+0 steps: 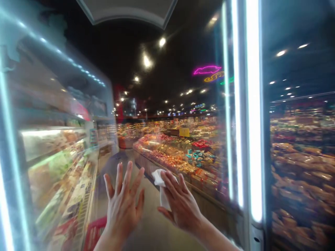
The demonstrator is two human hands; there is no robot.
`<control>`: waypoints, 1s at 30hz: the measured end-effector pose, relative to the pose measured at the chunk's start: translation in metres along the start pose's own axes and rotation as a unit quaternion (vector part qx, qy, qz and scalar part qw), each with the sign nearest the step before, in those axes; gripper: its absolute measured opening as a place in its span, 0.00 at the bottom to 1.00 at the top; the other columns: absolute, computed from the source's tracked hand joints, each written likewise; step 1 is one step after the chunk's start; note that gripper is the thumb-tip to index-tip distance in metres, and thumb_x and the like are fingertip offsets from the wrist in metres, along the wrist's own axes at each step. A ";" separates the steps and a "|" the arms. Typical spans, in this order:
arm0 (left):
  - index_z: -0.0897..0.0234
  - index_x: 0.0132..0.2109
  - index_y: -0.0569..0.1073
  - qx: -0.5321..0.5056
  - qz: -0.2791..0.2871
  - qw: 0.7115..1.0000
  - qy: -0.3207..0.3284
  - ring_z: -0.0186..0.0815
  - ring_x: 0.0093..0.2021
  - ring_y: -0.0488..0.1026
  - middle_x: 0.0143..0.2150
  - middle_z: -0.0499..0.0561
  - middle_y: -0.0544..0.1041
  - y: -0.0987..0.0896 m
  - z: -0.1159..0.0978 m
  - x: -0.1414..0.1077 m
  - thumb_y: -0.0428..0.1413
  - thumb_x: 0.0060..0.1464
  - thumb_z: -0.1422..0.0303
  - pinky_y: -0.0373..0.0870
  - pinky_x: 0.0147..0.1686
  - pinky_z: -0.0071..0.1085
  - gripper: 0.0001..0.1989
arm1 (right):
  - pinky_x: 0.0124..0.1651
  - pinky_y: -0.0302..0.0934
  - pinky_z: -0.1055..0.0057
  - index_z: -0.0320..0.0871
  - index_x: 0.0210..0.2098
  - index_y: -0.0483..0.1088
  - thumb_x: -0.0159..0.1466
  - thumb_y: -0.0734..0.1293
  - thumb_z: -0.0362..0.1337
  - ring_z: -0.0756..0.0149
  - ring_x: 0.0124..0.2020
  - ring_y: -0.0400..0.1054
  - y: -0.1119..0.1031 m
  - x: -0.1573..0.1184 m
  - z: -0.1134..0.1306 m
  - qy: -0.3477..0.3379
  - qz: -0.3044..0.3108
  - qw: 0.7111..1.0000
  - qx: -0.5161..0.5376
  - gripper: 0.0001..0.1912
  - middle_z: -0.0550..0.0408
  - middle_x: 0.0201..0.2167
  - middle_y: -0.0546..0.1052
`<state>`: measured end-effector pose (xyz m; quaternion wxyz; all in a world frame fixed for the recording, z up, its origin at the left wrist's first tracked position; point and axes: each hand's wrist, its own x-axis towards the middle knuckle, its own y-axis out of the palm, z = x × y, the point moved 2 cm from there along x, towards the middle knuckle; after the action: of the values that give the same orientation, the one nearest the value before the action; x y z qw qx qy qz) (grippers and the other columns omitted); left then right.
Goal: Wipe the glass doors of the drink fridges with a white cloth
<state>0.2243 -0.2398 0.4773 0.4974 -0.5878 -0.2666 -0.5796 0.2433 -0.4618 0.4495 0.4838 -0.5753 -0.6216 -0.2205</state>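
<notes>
My left hand [125,202] is raised at the lower middle, its fingers spread wide and nothing in it. To its right my right hand [180,205] lies over a crumpled white tissue [158,177], holding it under the fingers, with the thumb pointing left. The tissue sticks out past the fingertips and hangs down below them. Both hands are in front of what looks like a transparent pane, through which a shop interior shows. Whether the hands touch the pane cannot be made out.
Bright vertical light strips [253,104] stand at the right, with others at the left edge. Behind are a long display of packaged goods [167,150], blurred shelves [62,181] at the left, a yellow sign [184,132] and a red basket-like object [94,234] at the lower left.
</notes>
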 end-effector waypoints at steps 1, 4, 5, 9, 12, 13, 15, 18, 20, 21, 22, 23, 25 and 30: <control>0.49 0.75 0.54 -0.004 -0.004 1.000 0.003 0.48 0.80 0.38 0.78 0.51 0.52 0.003 -0.008 0.005 0.56 0.64 0.64 0.29 0.76 0.59 0.36 | 0.78 0.37 0.43 0.33 0.71 0.56 0.72 0.60 0.54 0.48 0.79 0.38 -0.002 -0.004 -0.012 0.016 -0.004 1.000 -0.013 0.38 0.38 0.77 0.50; 0.51 0.75 0.55 -0.012 -0.015 1.000 0.017 0.46 0.80 0.37 0.79 0.51 0.52 0.012 -0.031 0.017 0.56 0.64 0.63 0.27 0.76 0.56 0.35 | 0.76 0.39 0.35 0.30 0.76 0.43 0.74 0.59 0.48 0.44 0.79 0.36 -0.012 -0.014 -0.052 0.161 -0.040 0.985 -0.051 0.41 0.34 0.76 0.50; 0.52 0.74 0.55 -0.012 -0.015 1.000 0.022 0.46 0.80 0.37 0.79 0.51 0.52 0.015 -0.038 0.020 0.56 0.64 0.63 0.27 0.76 0.56 0.35 | 0.75 0.42 0.34 0.29 0.76 0.39 0.74 0.58 0.47 0.42 0.79 0.35 -0.015 -0.017 -0.061 0.194 -0.049 0.978 -0.052 0.41 0.33 0.76 0.49; 0.52 0.74 0.56 -0.016 -0.010 0.999 0.044 0.46 0.80 0.36 0.78 0.51 0.53 0.026 -0.067 0.027 0.56 0.64 0.63 0.26 0.76 0.54 0.34 | 0.75 0.49 0.41 0.31 0.75 0.47 0.72 0.59 0.54 0.44 0.79 0.38 -0.019 -0.029 -0.059 0.061 -0.013 0.998 -0.005 0.43 0.36 0.77 0.48; 0.50 0.74 0.57 -0.033 -0.016 0.998 0.052 0.45 0.80 0.38 0.78 0.50 0.53 0.027 -0.076 0.031 0.57 0.64 0.60 0.26 0.77 0.54 0.34 | 0.76 0.49 0.47 0.34 0.72 0.55 0.71 0.61 0.57 0.48 0.79 0.39 -0.021 -0.030 -0.064 -0.025 0.008 1.000 0.003 0.41 0.39 0.77 0.51; 0.49 0.74 0.57 -0.033 -0.021 0.998 0.054 0.45 0.80 0.39 0.78 0.50 0.53 0.026 -0.076 0.033 0.57 0.64 0.60 0.26 0.76 0.55 0.34 | 0.76 0.48 0.46 0.33 0.73 0.53 0.72 0.61 0.55 0.48 0.79 0.38 -0.023 -0.027 -0.072 0.008 -0.002 1.000 -0.009 0.41 0.38 0.77 0.50; 0.50 0.74 0.56 -0.018 -0.034 0.998 0.055 0.46 0.80 0.40 0.78 0.50 0.53 0.020 -0.070 0.039 0.56 0.65 0.62 0.27 0.76 0.56 0.34 | 0.76 0.47 0.41 0.31 0.75 0.45 0.73 0.59 0.51 0.47 0.79 0.33 -0.029 -0.017 -0.093 0.112 -0.035 0.993 -0.030 0.42 0.35 0.77 0.48; 0.49 0.75 0.54 0.015 -0.043 0.998 0.053 0.47 0.79 0.40 0.78 0.52 0.52 0.011 -0.055 0.052 0.55 0.65 0.63 0.28 0.76 0.59 0.35 | 0.75 0.48 0.38 0.31 0.76 0.38 0.74 0.57 0.53 0.45 0.79 0.31 -0.035 0.001 -0.104 0.139 -0.045 0.989 -0.008 0.45 0.35 0.78 0.45; 0.49 0.75 0.53 0.029 -0.042 0.997 0.053 0.48 0.79 0.40 0.78 0.53 0.52 0.005 -0.045 0.061 0.56 0.65 0.62 0.28 0.76 0.59 0.36 | 0.76 0.49 0.40 0.32 0.76 0.42 0.72 0.58 0.57 0.46 0.79 0.34 -0.036 0.015 -0.098 0.036 -0.012 0.999 0.025 0.46 0.37 0.77 0.47; 0.49 0.75 0.53 0.035 -0.040 0.997 0.053 0.48 0.79 0.40 0.78 0.54 0.52 0.003 -0.040 0.065 0.56 0.65 0.62 0.29 0.76 0.59 0.36 | 0.76 0.49 0.40 0.33 0.75 0.45 0.72 0.59 0.58 0.46 0.79 0.36 -0.036 0.022 -0.095 -0.010 -0.001 0.999 0.034 0.45 0.37 0.77 0.47; 0.49 0.75 0.52 0.041 -0.036 0.997 0.054 0.48 0.79 0.40 0.78 0.54 0.52 0.001 -0.036 0.068 0.56 0.65 0.62 0.29 0.76 0.59 0.36 | 0.76 0.48 0.41 0.33 0.75 0.46 0.72 0.59 0.58 0.46 0.79 0.37 -0.037 0.030 -0.094 -0.029 -0.001 0.999 0.036 0.45 0.38 0.77 0.48; 0.49 0.75 0.51 0.047 -0.035 0.997 0.054 0.49 0.79 0.40 0.78 0.55 0.52 -0.001 -0.032 0.071 0.56 0.65 0.62 0.30 0.76 0.59 0.37 | 0.76 0.47 0.40 0.34 0.75 0.46 0.72 0.59 0.57 0.47 0.79 0.36 -0.037 0.039 -0.096 -0.014 -0.014 0.999 0.033 0.44 0.38 0.77 0.48; 0.48 0.76 0.50 0.054 -0.034 0.997 0.050 0.49 0.79 0.40 0.78 0.55 0.53 -0.006 -0.024 0.073 0.56 0.65 0.62 0.30 0.75 0.60 0.37 | 0.77 0.43 0.37 0.33 0.76 0.43 0.73 0.59 0.55 0.46 0.79 0.34 -0.039 0.057 -0.101 0.077 -0.055 0.995 0.025 0.44 0.37 0.77 0.47; 0.45 0.76 0.50 0.047 -0.036 0.998 0.028 0.49 0.80 0.38 0.79 0.54 0.49 -0.023 -0.004 0.070 0.56 0.65 0.60 0.29 0.75 0.60 0.37 | 0.78 0.43 0.44 0.32 0.70 0.58 0.71 0.59 0.60 0.48 0.79 0.37 -0.028 0.080 -0.067 -0.037 -0.040 0.997 0.054 0.43 0.39 0.77 0.50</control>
<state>0.2157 -0.2533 0.5495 0.5107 -0.5371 -0.3002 -0.6004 0.2509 -0.4846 0.5551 0.4817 -0.5306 -0.6726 -0.1843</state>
